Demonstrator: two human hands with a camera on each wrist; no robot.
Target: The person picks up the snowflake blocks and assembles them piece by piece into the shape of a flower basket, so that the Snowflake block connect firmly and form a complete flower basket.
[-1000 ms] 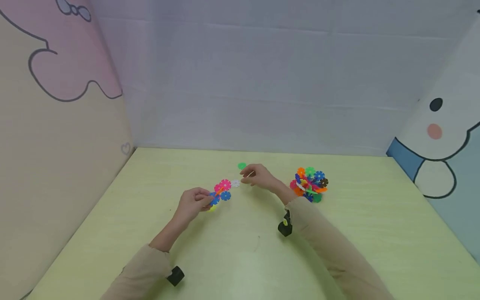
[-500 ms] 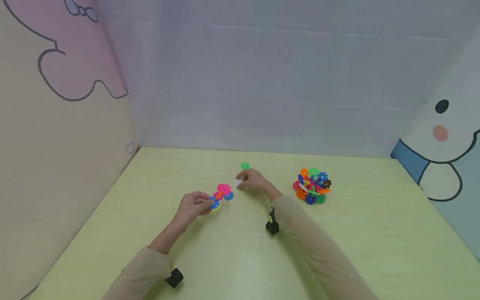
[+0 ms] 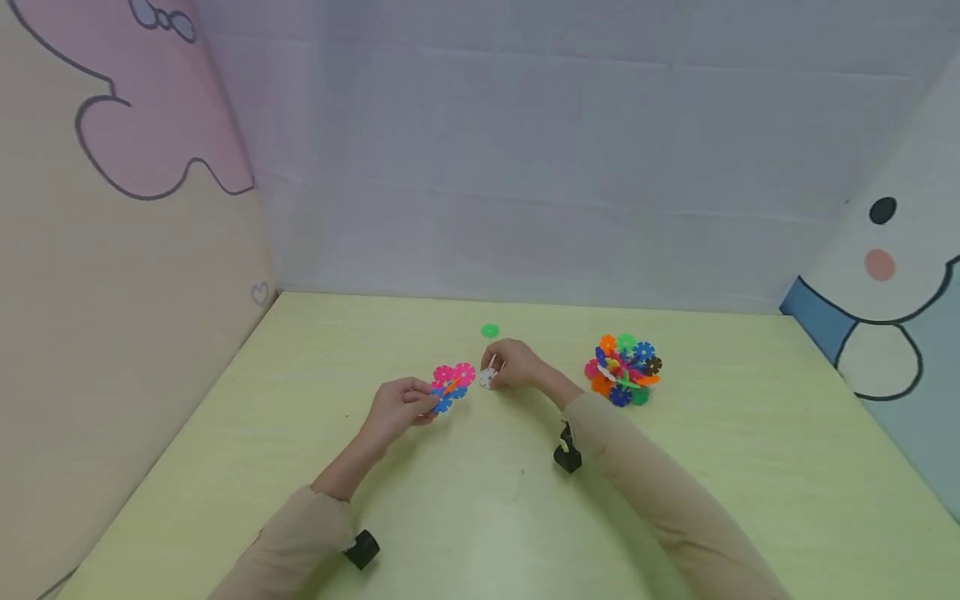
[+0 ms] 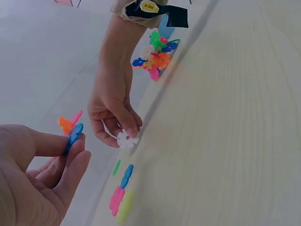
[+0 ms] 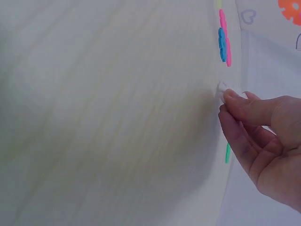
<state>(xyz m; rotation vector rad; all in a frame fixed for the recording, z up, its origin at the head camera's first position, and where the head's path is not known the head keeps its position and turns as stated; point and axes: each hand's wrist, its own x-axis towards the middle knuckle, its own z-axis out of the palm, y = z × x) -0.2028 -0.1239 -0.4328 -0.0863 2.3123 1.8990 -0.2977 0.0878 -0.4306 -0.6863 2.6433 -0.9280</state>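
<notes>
My left hand point(image 3: 401, 404) pinches a blue flower-shaped snowflake disc point(image 4: 74, 136) between thumb and fingers. Joined to that disc are an orange disc point(image 4: 65, 125) and a pink one point(image 4: 77, 116). To the right, my right hand point(image 3: 517, 363) pinches a white snowflake disc point(image 4: 127, 140) by its edge, close over the table. In the left wrist view, loose blue point(image 4: 127, 176), pink point(image 4: 116, 201) and yellow point(image 4: 125, 207) discs lie on the table below the hands. In the head view the left hand's pieces overlap these loose discs.
A green disc point(image 3: 490, 331) lies on the table beyond the right hand. Farther right stands a many-coloured cluster of discs point(image 3: 622, 372). The pale table point(image 3: 480, 500) meets a white cloth backdrop point(image 3: 480, 167) at its far edge.
My right hand came to the white disc, gripped it and drew it slightly to the right. My left hand, still holding its joined discs, has shifted a little to the right.
</notes>
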